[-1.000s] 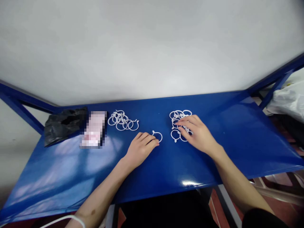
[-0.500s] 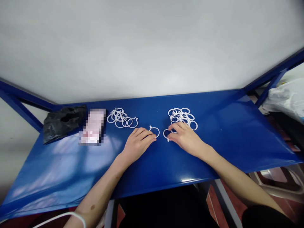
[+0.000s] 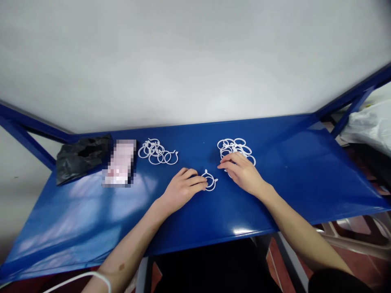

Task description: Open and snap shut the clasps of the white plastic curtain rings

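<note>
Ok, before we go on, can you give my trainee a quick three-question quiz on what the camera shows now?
1. Multiple choice. The right hand is nearest to: A, the wall; B, the right pile of rings; C, the white bag.
2. True or false: the blurred item lies between the black bag and the left pile of rings.
3. Which hand touches the two overlapping rings between the piles?

Key: 1, B. 2, true. 3, the left hand.
</note>
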### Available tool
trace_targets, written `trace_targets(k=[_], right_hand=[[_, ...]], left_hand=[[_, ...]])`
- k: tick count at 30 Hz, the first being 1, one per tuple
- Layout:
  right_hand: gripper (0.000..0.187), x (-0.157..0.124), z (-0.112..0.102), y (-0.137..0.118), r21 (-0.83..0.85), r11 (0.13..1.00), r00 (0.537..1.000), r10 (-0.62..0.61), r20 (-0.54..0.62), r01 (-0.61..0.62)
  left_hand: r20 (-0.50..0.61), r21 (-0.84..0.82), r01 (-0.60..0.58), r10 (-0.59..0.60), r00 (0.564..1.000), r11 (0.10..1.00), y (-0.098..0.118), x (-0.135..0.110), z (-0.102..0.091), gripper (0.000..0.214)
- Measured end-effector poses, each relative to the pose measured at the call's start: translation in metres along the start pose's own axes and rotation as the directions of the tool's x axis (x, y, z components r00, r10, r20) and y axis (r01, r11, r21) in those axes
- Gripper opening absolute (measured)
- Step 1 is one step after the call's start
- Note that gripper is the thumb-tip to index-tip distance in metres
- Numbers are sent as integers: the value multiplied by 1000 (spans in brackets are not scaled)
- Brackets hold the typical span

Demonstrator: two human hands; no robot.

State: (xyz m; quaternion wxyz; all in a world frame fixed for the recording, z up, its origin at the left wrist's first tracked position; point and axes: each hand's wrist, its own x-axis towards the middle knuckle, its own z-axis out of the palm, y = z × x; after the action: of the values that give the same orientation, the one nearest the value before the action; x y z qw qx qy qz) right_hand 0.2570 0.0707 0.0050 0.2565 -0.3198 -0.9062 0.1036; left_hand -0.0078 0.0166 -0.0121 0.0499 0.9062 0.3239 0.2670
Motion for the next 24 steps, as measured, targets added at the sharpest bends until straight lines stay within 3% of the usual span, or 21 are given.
trace_targets(k=[7,16,24], right_hand=[[19,-2,1,1,55,997,995,52,-81,-48],[19,2,19,-37,49,991,983,-133,128,127],[18,0,28,-33,-43,984,977,-169,127,176]], left_hand=[[105,65,-71,64,992,995,8,6,2,15],[46,167,-66,59,997,984,9,4,0,18],[33,114,-67,64,997,991,7,3,2,14]])
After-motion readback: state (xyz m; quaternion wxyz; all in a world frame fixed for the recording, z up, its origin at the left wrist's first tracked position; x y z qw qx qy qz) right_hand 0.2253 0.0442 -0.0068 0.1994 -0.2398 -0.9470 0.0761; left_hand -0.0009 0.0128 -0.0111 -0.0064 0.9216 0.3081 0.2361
